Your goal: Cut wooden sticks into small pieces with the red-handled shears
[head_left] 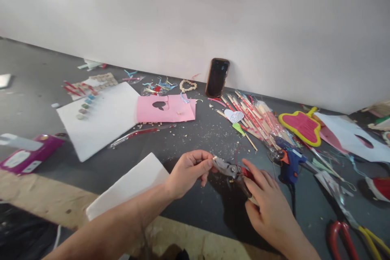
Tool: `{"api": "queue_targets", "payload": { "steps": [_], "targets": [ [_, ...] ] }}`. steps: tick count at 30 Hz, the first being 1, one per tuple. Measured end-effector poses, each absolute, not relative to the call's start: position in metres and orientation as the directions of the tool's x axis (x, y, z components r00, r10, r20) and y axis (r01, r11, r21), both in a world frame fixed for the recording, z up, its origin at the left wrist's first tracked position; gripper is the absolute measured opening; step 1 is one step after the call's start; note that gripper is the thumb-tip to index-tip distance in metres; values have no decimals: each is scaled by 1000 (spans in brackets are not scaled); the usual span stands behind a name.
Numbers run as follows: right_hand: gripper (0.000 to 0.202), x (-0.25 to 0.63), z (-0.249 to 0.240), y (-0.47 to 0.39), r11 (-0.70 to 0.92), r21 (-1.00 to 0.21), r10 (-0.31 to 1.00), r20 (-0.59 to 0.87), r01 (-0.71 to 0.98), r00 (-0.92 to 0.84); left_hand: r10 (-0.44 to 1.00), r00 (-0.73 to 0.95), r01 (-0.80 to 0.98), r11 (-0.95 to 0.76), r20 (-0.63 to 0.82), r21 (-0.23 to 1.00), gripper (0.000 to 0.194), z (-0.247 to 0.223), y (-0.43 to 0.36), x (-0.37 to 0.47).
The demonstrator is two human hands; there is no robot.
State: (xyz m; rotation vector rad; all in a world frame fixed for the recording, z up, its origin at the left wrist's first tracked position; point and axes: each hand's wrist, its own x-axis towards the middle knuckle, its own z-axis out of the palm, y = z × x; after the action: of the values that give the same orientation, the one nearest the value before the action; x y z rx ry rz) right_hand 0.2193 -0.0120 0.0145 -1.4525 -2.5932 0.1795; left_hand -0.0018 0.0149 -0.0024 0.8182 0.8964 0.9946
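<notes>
My right hand (266, 195) is wrapped around the handles of a pair of pruning shears (227, 167) with grey jaws and red on the grips. The jaws point left toward my left hand (190, 170). Between its thumb and forefinger, my left hand pinches a short piece of pale wooden stick (215, 158), which sits right at the tip of the jaws. Its far end is hidden by my fingers. Small wooden crumbs lie scattered on the dark table (195, 140) beyond both hands.
Red-and-white packs of wooden sticks (252, 113) lie right of a leaning phone (217, 77). A blue glue gun (291, 164) and scissors (343, 201) lie at right. Pink paper (166, 107), white foam boards (100, 118) and a purple box (33, 156) are at left.
</notes>
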Motion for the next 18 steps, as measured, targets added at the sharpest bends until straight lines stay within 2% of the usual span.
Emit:
{"api": "queue_targets", "payload": {
  "steps": [18],
  "targets": [
    [32,217,17,-15,493,-117,870,91,862,-485,926,296,-252,312,-234,916,25,-1,15,-1]
  ]
}}
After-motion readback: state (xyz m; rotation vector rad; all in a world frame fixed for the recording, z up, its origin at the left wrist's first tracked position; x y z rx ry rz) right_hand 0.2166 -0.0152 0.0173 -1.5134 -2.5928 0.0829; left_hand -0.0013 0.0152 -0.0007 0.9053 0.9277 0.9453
